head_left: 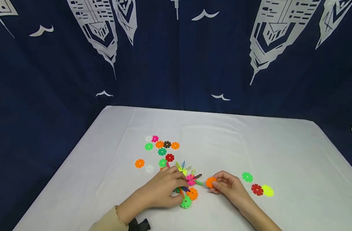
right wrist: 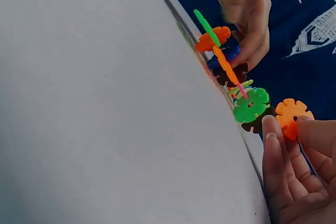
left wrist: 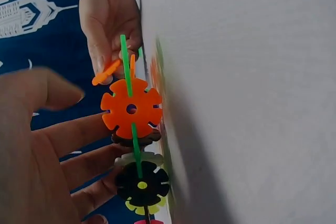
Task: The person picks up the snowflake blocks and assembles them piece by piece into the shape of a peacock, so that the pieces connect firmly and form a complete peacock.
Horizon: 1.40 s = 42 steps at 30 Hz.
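Observation:
My right hand (head_left: 229,186) pinches an orange notched disc (head_left: 210,182) between thumb and fingertips, just right of a cluster of interlocked snowflake discs (head_left: 191,179). That build has pink, orange, green, blue and dark pieces slotted together at angles. My left hand (head_left: 167,186) reaches over its left side. In the left wrist view the left fingers (left wrist: 86,163) extend behind the chained discs, right at their edges, and the thumb stands apart from them. A green disc (right wrist: 251,105) of the build lies close to the held orange disc in the right wrist view.
Loose discs lie behind the left hand, among them an orange disc (head_left: 139,163), a white disc (head_left: 149,168) and a brown disc (head_left: 167,144). Right of the right hand lie a green disc (head_left: 247,177), a red disc (head_left: 257,189) and a yellow disc (head_left: 268,191). White cloth (head_left: 294,154) covers the table.

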Motion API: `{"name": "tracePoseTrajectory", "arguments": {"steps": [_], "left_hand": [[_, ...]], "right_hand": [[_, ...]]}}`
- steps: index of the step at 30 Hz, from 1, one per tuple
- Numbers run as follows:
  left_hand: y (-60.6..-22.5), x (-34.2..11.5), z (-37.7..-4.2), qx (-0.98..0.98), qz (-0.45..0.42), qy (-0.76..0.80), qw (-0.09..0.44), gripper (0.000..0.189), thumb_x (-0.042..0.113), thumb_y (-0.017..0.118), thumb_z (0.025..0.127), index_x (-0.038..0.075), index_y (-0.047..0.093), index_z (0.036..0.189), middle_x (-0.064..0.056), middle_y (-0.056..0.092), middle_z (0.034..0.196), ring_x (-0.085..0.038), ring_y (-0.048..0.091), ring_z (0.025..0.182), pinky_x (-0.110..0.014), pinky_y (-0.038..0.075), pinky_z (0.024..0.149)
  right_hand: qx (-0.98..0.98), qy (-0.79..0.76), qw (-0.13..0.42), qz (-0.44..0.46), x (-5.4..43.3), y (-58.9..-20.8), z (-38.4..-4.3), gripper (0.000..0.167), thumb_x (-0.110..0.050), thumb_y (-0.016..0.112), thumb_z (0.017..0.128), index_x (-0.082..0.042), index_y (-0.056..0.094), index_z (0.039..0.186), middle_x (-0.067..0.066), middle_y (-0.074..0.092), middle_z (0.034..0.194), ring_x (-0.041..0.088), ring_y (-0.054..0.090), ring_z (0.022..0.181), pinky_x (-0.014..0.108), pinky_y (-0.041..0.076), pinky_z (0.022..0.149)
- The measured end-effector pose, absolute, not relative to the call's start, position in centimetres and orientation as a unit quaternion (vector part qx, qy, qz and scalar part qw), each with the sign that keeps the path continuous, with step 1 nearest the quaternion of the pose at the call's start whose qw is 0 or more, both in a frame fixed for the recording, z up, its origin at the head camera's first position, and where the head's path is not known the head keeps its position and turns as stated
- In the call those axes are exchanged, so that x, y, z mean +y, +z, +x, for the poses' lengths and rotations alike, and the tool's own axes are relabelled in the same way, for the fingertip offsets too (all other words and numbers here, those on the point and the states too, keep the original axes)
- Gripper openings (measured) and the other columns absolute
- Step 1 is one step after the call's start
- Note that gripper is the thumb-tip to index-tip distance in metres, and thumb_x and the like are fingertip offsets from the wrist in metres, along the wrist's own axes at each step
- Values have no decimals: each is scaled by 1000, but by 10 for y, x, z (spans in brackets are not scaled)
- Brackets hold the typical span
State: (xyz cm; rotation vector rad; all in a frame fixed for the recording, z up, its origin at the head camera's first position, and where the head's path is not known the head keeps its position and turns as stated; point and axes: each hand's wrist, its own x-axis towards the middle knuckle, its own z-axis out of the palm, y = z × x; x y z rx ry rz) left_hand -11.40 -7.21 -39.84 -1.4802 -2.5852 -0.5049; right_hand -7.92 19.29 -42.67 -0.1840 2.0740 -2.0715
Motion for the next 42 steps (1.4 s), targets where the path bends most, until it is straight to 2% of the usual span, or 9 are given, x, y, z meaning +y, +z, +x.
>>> {"name": "tracePoseTrajectory", "arguments": {"steps": [5, 10, 17, 21, 27, 33, 36, 38, 42], "left_hand": [[-396, -66, -113, -867, -464, -168, 62, 18, 32, 61, 88, 19, 72, 95, 11, 63, 96, -8, 50, 89, -26, 36, 77], [-392, -58, -113, -884, -429, -177, 55, 5, 23, 69, 81, 22, 73, 83, 13, 62, 86, -7, 51, 80, -25, 36, 72], [-379, -54, -115, -903, -394, -172, -5, 4, 19, 75, 80, 20, 75, 83, 13, 62, 83, -8, 55, 79, -25, 44, 73], [-376, -55, -115, -901, -401, -166, -5, 4, 17, 75, 80, 19, 75, 83, 12, 63, 83, -8, 57, 79, -23, 46, 71], [-376, -55, -115, -898, -410, -162, -2, 4, 16, 76, 79, 20, 76, 81, 11, 63, 84, -9, 55, 80, -22, 45, 70], [-379, -56, -115, -898, -403, -175, 18, 5, 18, 80, 76, 21, 77, 79, 11, 45, 79, -10, 39, 77, -19, 34, 65], [-380, -55, -115, -896, -406, -181, 19, 6, 18, 81, 74, 21, 76, 77, 11, 41, 74, -8, 36, 73, -19, 32, 62], [-381, -55, -115, -895, -408, -179, 18, 8, 23, 82, 73, 22, 75, 76, 12, 42, 73, -7, 36, 72, -18, 32, 62], [-382, -51, -111, -904, -398, -155, 21, 23, 40, 83, 68, 22, 69, 74, 13, 39, 72, -7, 36, 71, -20, 31, 62]], "right_hand": [[714, -689, 96, -74, 192, -427, -76, 24, -6, 63, 89, 12, 53, 101, 17, 62, 90, 23, 66, 76, 32, 54, 69], [759, -635, 54, -137, 189, -428, -71, 13, -4, 64, 87, 6, 60, 95, 12, 66, 86, 16, 62, 70, 26, 53, 60], [790, -592, 21, -156, 177, -430, -73, 9, -3, 68, 85, 0, 66, 93, 8, 66, 85, 16, 63, 71, 26, 54, 65], [798, -584, 11, -147, 173, -431, -73, 9, 0, 67, 84, 0, 65, 93, 10, 66, 85, 16, 64, 71, 27, 54, 65], [780, -611, 42, -125, 167, -431, -71, 10, 6, 66, 83, 5, 64, 93, 12, 65, 86, 19, 67, 74, 28, 54, 67], [753, -643, 63, -124, 165, -431, -69, 11, 10, 63, 84, 12, 60, 95, 18, 62, 84, 23, 68, 76, 31, 54, 67], [746, -650, 67, -128, 165, -431, -69, 11, 10, 62, 85, 13, 59, 95, 19, 62, 84, 24, 68, 76, 32, 54, 67], [743, -653, 70, -129, 165, -432, -68, 11, 10, 61, 85, 13, 59, 95, 19, 62, 84, 24, 68, 77, 32, 54, 67], [743, -653, 74, -127, 164, -432, -68, 10, 9, 62, 85, 12, 59, 95, 18, 62, 86, 24, 68, 77, 31, 54, 68]]}}
